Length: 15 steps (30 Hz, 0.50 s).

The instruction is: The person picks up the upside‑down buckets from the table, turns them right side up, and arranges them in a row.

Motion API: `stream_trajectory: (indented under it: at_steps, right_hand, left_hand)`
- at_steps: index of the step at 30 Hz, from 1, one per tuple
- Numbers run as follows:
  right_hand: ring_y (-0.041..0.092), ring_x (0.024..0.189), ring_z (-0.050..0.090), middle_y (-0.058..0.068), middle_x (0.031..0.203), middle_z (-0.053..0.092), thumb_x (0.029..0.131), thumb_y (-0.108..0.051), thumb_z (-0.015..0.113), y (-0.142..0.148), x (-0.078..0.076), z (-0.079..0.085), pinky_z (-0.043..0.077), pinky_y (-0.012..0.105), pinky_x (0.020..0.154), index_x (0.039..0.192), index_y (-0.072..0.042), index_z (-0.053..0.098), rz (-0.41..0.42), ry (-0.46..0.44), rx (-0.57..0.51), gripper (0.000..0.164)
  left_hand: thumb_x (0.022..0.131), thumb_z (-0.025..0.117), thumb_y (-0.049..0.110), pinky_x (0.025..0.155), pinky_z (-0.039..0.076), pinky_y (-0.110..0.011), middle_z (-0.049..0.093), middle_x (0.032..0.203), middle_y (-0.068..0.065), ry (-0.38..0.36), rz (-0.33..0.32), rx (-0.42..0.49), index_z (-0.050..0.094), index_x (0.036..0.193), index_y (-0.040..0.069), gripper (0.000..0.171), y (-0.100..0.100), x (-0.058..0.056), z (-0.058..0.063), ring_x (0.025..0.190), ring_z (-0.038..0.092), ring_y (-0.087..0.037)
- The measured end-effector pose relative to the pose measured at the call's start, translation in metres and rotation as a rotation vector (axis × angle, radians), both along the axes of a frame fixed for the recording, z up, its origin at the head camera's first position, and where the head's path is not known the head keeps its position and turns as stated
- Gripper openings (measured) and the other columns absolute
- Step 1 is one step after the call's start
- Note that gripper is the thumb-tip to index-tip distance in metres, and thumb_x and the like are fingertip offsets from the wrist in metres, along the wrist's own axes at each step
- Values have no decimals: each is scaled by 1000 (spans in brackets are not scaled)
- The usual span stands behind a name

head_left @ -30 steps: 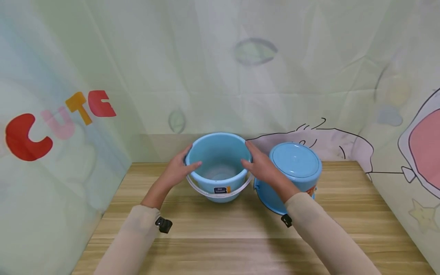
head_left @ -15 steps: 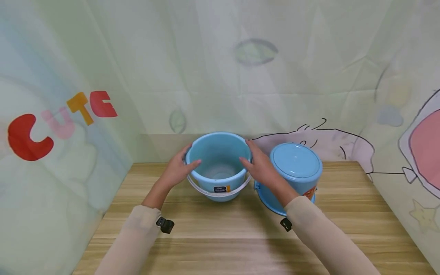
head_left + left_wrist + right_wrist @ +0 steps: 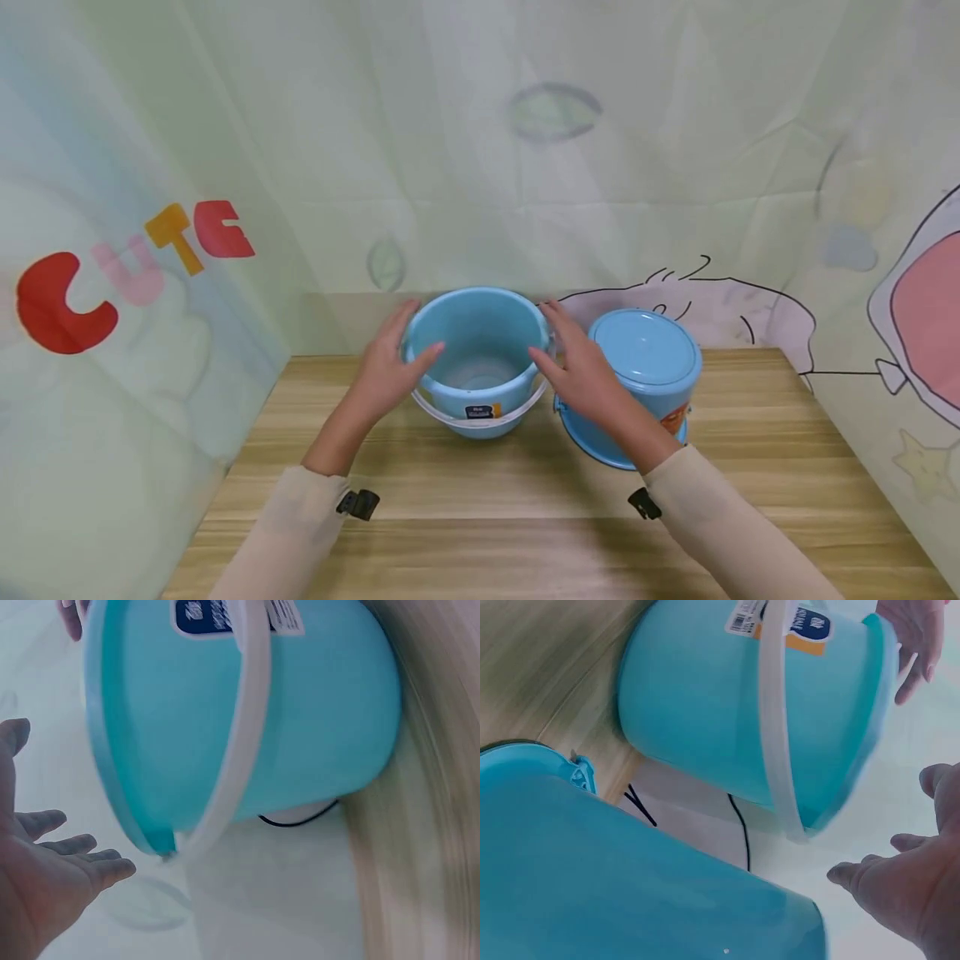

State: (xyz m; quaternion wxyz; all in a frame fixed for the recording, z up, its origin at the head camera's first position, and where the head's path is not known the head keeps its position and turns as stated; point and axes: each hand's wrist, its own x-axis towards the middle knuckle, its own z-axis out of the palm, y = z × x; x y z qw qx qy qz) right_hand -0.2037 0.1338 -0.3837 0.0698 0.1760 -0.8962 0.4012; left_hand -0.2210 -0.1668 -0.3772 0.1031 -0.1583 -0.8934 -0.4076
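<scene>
Upturned bucket (image 3: 645,350) set on a wood-grained table (image 3: 487,554), pale cloth (image 3: 450,167) hung behind, "CUTE" letters (image 3: 142,287) printed at left, pink balloon (image 3: 933,317) printed at right

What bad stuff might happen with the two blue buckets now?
A bump: the right arm reaches close by the upside-down bucket, so swinging it sideways might knock that bucket.
A slip: the left hand and right hand are spread on either side of the upright bucket without gripping it, so lifting with a loose hold might drop it.
A snag: its white handle hangs across the front and might get caught.
</scene>
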Motion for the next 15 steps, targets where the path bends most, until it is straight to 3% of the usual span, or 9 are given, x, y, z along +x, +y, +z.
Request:
stream_trajectory:
  at_steps: [2, 4, 6, 9, 15]
  right_hand:
    - [33, 155, 32, 1, 174, 16, 105, -34, 61, 5, 8, 3, 50, 57, 107, 165, -19, 25, -1, 12, 8, 72]
    - [33, 154, 34, -1, 174, 16, 104, -33, 62, 10, 16, 6, 52, 56, 104, 165, -20, 25, 4, 30, 8, 72]
    - [32, 154, 34, -2, 174, 17, 103, -32, 64, 15, 22, 8, 51, 56, 107, 165, -22, 25, 10, 57, 9, 73]
    - [31, 157, 27, -3, 173, 18, 103, -29, 66, 23, 30, 11, 37, 60, 117, 165, -22, 26, 16, 94, 7, 74]
    - [36, 157, 27, 0, 173, 19, 102, -27, 66, 46, 42, 14, 36, 65, 116, 165, -22, 26, 20, 152, 34, 75]
  left_hand:
    - [97, 73, 32, 115, 39, -63, 32, 166, -18, 21, -25, -2, 34, 161, 7, 79, 4, 6, 4, 151, 34, -41]
    - [96, 74, 32, 115, 39, -64, 32, 166, -17, 39, -46, -4, 34, 161, 7, 80, 8, 11, 7, 152, 34, -40]
    - [95, 75, 32, 115, 38, -64, 32, 167, -16, 56, -59, -16, 35, 161, 9, 80, 12, 15, 9, 153, 33, -39]
    - [94, 76, 32, 118, 35, -64, 33, 167, -15, 90, -80, -32, 36, 160, 9, 80, 18, 22, 12, 154, 31, -38]
    - [93, 77, 29, 117, 36, -63, 34, 167, -11, 117, -144, -9, 37, 160, 10, 81, 31, 33, 12, 154, 33, -35]
